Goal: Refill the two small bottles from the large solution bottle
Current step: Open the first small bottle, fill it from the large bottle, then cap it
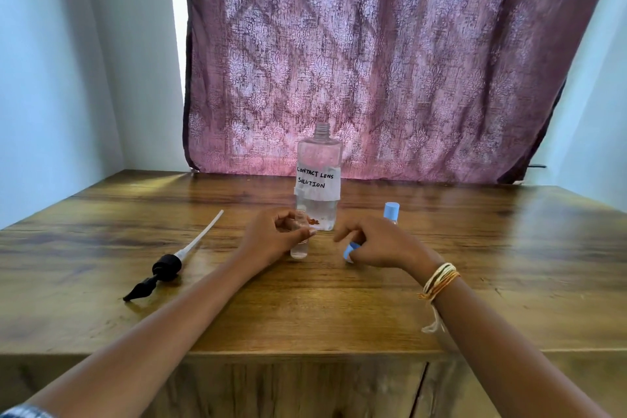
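Wooden table, left hand gripping small bottle — uncapped

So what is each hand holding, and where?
Left hand grips the small bottle around its upper body. Right hand pinches its blue cap.

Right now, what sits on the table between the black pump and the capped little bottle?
In the head view, between the pump and the capped bottle: both hands, the left hand around an open small bottle, the right hand holding its blue cap.
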